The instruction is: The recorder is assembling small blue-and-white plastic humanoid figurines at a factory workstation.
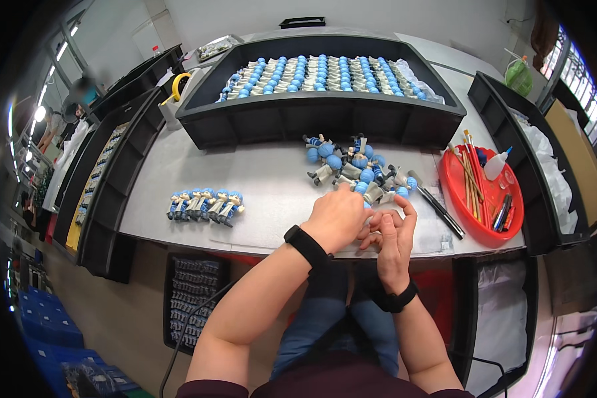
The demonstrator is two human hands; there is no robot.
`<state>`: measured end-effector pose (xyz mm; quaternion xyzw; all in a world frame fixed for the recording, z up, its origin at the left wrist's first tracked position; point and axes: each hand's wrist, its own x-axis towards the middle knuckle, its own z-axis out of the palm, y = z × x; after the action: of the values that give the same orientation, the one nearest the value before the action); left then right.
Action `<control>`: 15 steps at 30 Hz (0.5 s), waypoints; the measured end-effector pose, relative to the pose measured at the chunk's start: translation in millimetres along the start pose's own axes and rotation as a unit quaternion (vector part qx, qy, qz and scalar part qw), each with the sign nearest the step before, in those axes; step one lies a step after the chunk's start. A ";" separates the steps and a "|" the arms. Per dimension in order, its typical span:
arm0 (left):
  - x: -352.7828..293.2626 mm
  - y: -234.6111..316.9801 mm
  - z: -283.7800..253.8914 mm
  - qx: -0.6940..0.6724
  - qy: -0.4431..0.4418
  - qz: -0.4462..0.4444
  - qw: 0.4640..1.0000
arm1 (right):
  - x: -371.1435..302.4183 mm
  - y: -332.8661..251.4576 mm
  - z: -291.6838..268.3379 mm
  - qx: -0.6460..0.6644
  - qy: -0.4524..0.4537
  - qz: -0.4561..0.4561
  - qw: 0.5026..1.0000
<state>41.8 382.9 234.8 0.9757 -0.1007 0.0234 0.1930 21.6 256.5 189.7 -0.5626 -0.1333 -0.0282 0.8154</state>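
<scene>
My left hand and my right hand meet over the table's front part, fingers curled in close together. A bit of pale blue shows between them, but what they hold is mostly hidden. Just beyond my fingertips lies a loose pile of small figurines with round blue heads, white and dark blue bodies and dark feet. Off to the left, several similar figurines lie side by side in a tight row. A black wristband circles each of my wrists.
A large black tray full of rows of figurines stands behind the pile. To the right are a dark pen-like tool and a red basin with brushes, pens and a white bottle. Black crates flank the table; yellow tape is at back left.
</scene>
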 end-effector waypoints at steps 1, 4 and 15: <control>0.0 -2.1 3.8 -0.004 0.010 -0.004 1.000 | 0.3 -0.5 0.6 0.003 0.001 -0.001 1.000; -15.6 -11.2 0.6 -0.102 0.080 0.026 0.991 | 2.4 -2.8 0.4 0.014 0.006 0.025 1.000; -56.2 -45.8 13.0 -0.693 0.054 -0.082 0.715 | 0.3 -5.8 -5.8 -0.214 -0.172 -0.006 0.962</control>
<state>-3.6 430.0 201.0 0.5705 0.0021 -0.0160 0.8211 21.8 248.9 193.1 -0.7194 -0.2658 0.0364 0.6407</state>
